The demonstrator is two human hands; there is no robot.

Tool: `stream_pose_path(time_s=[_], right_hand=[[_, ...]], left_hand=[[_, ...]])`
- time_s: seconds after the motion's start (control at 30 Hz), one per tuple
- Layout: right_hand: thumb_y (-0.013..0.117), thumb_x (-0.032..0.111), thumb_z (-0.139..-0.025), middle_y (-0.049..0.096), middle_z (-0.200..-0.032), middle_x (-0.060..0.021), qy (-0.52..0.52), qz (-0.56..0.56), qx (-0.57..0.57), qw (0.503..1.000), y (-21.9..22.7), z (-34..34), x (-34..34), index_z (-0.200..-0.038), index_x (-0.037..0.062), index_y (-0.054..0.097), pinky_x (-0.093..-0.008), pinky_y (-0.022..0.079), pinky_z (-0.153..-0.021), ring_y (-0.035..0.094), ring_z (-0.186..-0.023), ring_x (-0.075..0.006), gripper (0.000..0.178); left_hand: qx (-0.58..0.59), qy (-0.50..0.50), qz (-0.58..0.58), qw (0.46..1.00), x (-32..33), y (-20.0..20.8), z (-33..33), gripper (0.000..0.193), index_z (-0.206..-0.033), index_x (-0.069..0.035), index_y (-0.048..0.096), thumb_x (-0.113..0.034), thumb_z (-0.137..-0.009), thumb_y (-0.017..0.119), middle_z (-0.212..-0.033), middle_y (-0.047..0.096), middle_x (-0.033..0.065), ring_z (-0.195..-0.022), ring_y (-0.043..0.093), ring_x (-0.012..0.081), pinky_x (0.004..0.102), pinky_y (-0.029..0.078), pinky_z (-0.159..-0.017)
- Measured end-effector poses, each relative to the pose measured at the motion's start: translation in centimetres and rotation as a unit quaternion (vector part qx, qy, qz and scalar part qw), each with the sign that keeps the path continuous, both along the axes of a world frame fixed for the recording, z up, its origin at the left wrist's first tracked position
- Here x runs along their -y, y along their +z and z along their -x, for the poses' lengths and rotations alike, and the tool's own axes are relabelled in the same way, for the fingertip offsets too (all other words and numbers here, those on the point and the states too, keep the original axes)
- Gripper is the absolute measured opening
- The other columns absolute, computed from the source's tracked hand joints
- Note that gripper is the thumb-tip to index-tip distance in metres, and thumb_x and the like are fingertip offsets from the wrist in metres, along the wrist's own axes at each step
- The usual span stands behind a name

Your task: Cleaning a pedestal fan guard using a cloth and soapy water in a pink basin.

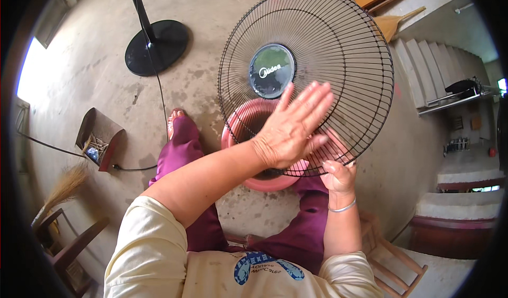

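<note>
A round black wire fan grille [365,81] with a dark glossy disc [271,70] at its centre is held up over my lap, tilted. My right hand [339,175] grips its near rim, thumb in front and fingers partly seen behind the wires. Across the front of the grille lies my left hand [293,123], fingers stretched out flat and no object visible in it. Below the grille, between my legs, stands a pink basin [230,134] with a dark inside, partly hidden by the grille and my left forearm.
A black fan stand [157,48] with a round base and trailing cord is at the far left. On the left sit a dustpan [108,139] holding litter and a straw broom [63,189]. A wooden stool [394,255] stands near right; stairs [431,68] rise beyond.
</note>
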State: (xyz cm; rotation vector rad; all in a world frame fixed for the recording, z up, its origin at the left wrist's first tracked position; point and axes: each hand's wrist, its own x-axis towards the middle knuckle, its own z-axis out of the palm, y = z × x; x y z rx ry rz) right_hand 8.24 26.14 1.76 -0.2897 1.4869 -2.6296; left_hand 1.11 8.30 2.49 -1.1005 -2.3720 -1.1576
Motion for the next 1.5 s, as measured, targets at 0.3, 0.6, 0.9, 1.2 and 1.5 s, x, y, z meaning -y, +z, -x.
stream_pose_path(time_s=[0.3, 0.6, 0.9, 1.2, 1.5], right_hand=[[0.052, -0.010, -0.073, 0.045, -0.133, -0.0250, 0.007, 0.022, 0.016, 1.000, -0.4, -1.3, -0.7, -0.131, -0.0115, 0.039, -0.0451, 0.035, -0.105, 0.044, -0.125, -0.0354, 0.059], [0.056, -0.014, -0.071, 0.054, -0.126, -0.0156, -0.038, -0.035, -0.003, 0.999, -0.8, -1.0, -0.6, -0.126, -0.0067, 0.047, -0.0350, 0.045, -0.095, 0.054, -0.114, -0.0249, 0.056], [0.061, -0.006, -0.074, 0.064, -0.108, -0.0089, -0.073, -0.158, -0.011, 0.985, -0.6, -0.9, -0.9, -0.115, -0.0055, 0.058, -0.0293, 0.047, -0.086, 0.060, -0.097, -0.0150, 0.041], [0.056, -0.004, -0.074, 0.065, -0.085, -0.0088, -0.043, -0.489, -0.164, 0.856, -0.4, -0.5, -2.6, -0.115, 0.0002, 0.060, -0.0281, 0.049, -0.068, 0.058, -0.070, -0.0156, 0.041], [0.052, -0.007, -0.071, 0.061, -0.116, -0.0153, -0.007, -0.654, -0.366, 0.662, 0.5, 1.4, -1.2, -0.113, -0.0004, 0.060, -0.0387, 0.047, -0.096, 0.058, -0.109, -0.0317, 0.043]], left_hand=[[0.094, 0.164, -0.007, 0.982, 2.3, -0.9, 3.1, 0.067, -0.146, -0.005, 0.018, -0.030, -0.092, 0.049, -0.151, 0.010, 0.0212, -0.140, 0.009, 0.0401, 0.0479, 0.011, -0.112], [0.127, 0.123, -0.076, 0.981, 1.5, -1.5, 3.1, 0.069, -0.146, -0.005, 0.016, -0.034, -0.093, 0.049, -0.152, 0.005, 0.0219, -0.141, 0.011, 0.0364, 0.0410, 0.017, -0.112], [0.237, 0.059, -0.138, 0.960, 1.6, -1.2, 2.4, 0.075, -0.147, -0.007, 0.015, -0.041, -0.091, 0.052, -0.154, 0.003, 0.0167, -0.141, 0.012, 0.0308, 0.0397, 0.023, -0.110], [0.600, -0.173, -0.475, 0.620, 5.0, -0.6, 4.4, 0.100, -0.143, 0.003, 0.019, -0.070, -0.081, 0.045, -0.148, 0.021, 0.0164, -0.135, 0.024, 0.0372, 0.0545, 0.031, -0.102], [0.645, -0.092, -0.573, 0.496, 12.3, 0.1, 6.4, 0.121, -0.132, 0.008, 0.034, -0.089, -0.060, 0.046, -0.132, 0.038, 0.0336, -0.120, 0.040, 0.0480, 0.0634, 0.027, -0.102]])
